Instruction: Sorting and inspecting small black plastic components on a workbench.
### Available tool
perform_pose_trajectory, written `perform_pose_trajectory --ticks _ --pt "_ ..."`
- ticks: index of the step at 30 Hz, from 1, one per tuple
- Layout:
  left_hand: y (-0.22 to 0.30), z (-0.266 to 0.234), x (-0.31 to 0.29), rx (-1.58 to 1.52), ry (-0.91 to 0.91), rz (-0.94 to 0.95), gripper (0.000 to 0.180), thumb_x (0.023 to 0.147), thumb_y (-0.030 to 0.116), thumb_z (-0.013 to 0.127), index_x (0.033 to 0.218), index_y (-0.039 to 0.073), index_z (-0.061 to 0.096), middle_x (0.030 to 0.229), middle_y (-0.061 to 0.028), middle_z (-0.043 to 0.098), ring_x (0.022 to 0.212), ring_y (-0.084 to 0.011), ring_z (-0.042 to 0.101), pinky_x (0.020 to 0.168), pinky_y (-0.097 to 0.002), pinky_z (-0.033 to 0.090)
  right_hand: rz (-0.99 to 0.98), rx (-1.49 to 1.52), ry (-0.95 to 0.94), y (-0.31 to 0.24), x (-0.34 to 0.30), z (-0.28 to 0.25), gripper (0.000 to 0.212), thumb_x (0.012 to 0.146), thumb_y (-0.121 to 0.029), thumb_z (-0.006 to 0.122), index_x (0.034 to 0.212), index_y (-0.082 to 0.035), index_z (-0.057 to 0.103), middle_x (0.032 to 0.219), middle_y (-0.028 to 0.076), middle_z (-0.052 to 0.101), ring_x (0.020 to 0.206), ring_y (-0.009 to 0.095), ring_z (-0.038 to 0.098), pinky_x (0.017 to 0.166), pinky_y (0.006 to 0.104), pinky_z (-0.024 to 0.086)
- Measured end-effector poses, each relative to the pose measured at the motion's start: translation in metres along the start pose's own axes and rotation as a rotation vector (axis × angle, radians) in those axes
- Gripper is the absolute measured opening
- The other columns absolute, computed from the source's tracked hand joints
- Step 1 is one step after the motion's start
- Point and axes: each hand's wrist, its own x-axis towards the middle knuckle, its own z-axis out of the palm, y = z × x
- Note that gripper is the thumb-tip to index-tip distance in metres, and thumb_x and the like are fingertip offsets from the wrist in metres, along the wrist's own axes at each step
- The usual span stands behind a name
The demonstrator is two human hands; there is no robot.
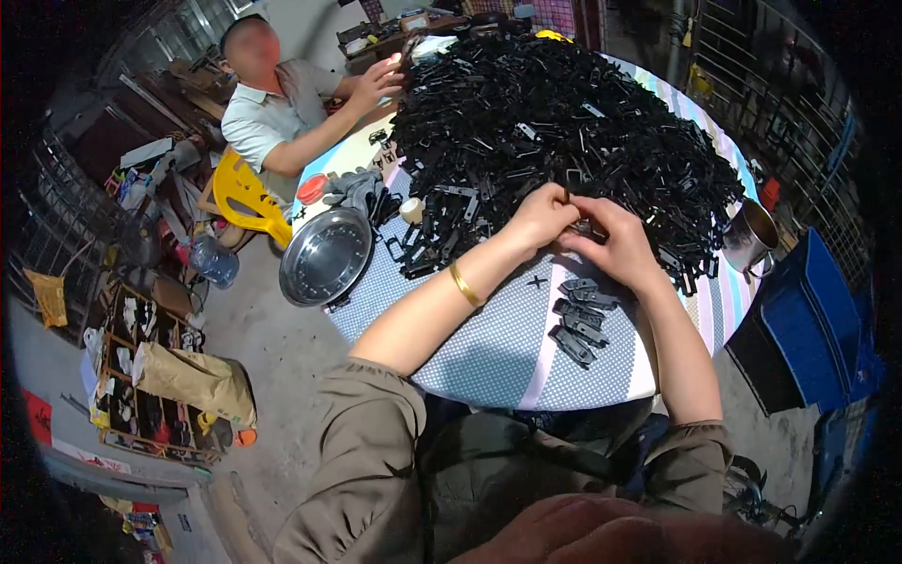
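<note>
A big heap of small black plastic parts (554,122) covers most of the round table. At its near edge my left hand (545,218) and my right hand (613,246) meet, fingers pinched close together. Whatever sits between the fingertips is mostly hidden; only a bit of something dark shows there. A gold bangle (464,285) circles my left wrist. Just below my right hand, several black flat parts (583,320) lie in a short stacked row on the patterned tablecloth (470,352).
A shiny metal basin (327,257) stands at the table's left edge, with grey gloves (355,193) and a red lid (311,188) behind it. A metal mug (749,237) is at the right edge, near a blue bin (813,324). Across the table sits another person (282,117) beside a yellow chair (242,197).
</note>
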Motion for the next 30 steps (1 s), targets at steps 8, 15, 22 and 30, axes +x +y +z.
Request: perform_pose_trajectory --ticks 8,15,22,30 --pt "-0.001 -0.009 -0.024 -0.294 -0.083 -0.033 0.014 0.081 0.01 0.053 0.092 0.001 0.054 0.082 -0.0043 0.056 0.073 -0.0095 0.056 0.062 -0.0206 0.047 -0.05 0.047 -0.006 0.003 -0.004 0.008 0.034 0.069 -0.001 0.061 0.104 -0.002 0.059 0.085 0.011 0.061 0.073 0.022 0.06 0.063 0.0275 0.048" --pt "0.001 -0.018 -0.021 -0.269 -0.016 -0.063 0.014 0.084 0.019 0.057 0.083 0.005 0.058 0.07 0.0005 0.056 0.059 -0.0058 0.052 0.056 -0.0148 0.043 0.085 0.167 -0.043 0.001 -0.002 0.004 0.021 0.072 -0.001 0.058 0.092 0.0 0.063 0.08 0.01 0.063 0.07 0.017 0.061 0.061 0.0246 0.047" --pt "-0.002 -0.02 -0.02 -0.667 0.132 -0.04 0.023 0.08 0.0 0.052 0.102 0.003 0.049 0.075 -0.0062 0.054 0.063 -0.0159 0.056 0.058 -0.027 0.049 0.315 0.368 -0.012 0.01 -0.008 0.0 0.022 0.074 -0.002 0.052 0.092 -0.001 0.064 0.08 0.008 0.064 0.068 0.013 0.058 0.059 0.0235 0.045" --pt "-0.003 -0.001 -0.02 -0.211 -0.015 0.215 0.03 0.076 -0.005 0.056 0.106 -0.002 0.052 0.079 -0.0065 0.059 0.066 -0.0114 0.059 0.062 -0.0218 0.051 0.201 0.13 0.263 0.034 -0.002 0.016 0.021 0.08 -0.001 0.053 0.1 -0.001 0.061 0.084 0.005 0.062 0.067 0.008 0.055 0.059 0.0202 0.045"
